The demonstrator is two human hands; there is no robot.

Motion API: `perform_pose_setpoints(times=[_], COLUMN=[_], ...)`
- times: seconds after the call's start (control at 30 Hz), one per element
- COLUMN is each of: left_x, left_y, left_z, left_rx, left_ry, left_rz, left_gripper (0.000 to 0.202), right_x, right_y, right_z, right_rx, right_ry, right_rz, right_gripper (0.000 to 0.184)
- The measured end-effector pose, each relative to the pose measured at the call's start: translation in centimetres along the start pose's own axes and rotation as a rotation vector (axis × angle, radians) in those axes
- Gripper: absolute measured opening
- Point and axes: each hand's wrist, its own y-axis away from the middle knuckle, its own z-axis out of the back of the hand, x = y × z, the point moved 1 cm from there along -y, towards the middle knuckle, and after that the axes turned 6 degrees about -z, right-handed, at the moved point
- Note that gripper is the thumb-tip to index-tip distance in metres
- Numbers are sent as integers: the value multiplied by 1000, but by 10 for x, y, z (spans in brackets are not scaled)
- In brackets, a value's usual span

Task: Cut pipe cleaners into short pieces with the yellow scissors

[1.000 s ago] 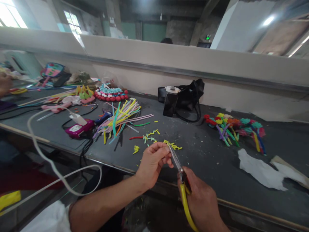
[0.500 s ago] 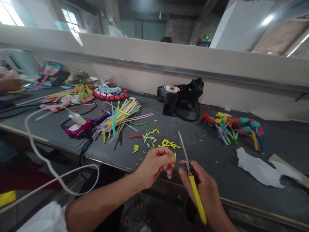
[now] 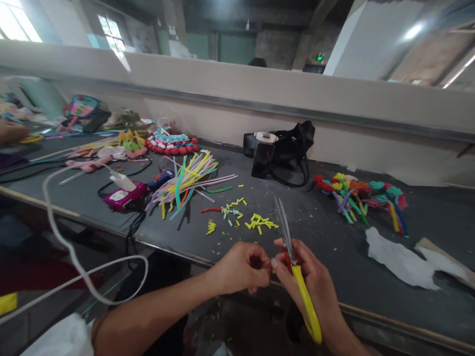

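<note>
My right hand [image 3: 311, 277] is wrapped round a pair of scissors [image 3: 305, 301] with yellow handles, the blades pointing up and away over the table, slightly parted. A small red part shows by the pivot, between the fingers. My left hand [image 3: 241, 267] is beside it at the table's front edge, fingers curled into a pinch, the tips close to my right thumb. A tiny yellow bit [image 3: 273, 271] shows between the two hands; which hand has it I cannot tell. Beyond them lie short cut yellow pieces [image 3: 260, 222] and a small bunch of yellow pieces [image 3: 211, 227].
A bundle of coloured fuzzy sticks [image 3: 189, 178] lies left of centre near a magenta device [image 3: 124, 196] with a white cable. A black bag [image 3: 293, 148] and phone [image 3: 262, 160] stand behind. Colourful fuzzy flowers [image 3: 356, 190] and white paper [image 3: 397, 257] lie right. Another person's hand [image 3: 13, 132] is far left.
My left hand has moved down and nearer to my right hand; the yellow piece at its fingertips no longer shows there. The scissor blades have parted slightly. More yellow pieces show on the table.
</note>
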Motion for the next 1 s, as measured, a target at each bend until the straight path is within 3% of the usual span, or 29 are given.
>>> perform_pose_setpoints(times=[0.2, 0.33, 0.43, 0.57, 0.67, 0.77, 0.9, 1.0], left_x=[-12, -12, -12, -18, -19, -18, -15, -16], left_y=[0, 0, 0, 2, 4, 4, 1, -2], left_z=[8, 11, 10, 9, 7, 5, 2, 1], left_rx=[82, 158, 73, -126, -154, -136, -145, -122], left_ry=[284, 357, 222, -229, -480, -577, -522, -241], left_rz=[97, 166, 18, -304, -451, -513, -465, -299], left_gripper=[9, 11, 12, 5, 6, 8, 7, 4], right_x=[12, 13, 14, 15, 12, 7, 3, 3], right_y=[-4, -5, -5, -9, -10, -9, -7, -6], right_z=[4, 5, 6, 8, 7, 4, 2, 5], right_rx=[103, 146, 92, -15, -45, -62, -67, -82], right_ry=[-125, -175, -134, -74, -22, 19, 33, 41], right_rz=[-49, -136, -197, -182, -152, -132, -95, -47], right_gripper=[31, 34, 36, 36, 35, 33, 33, 32])
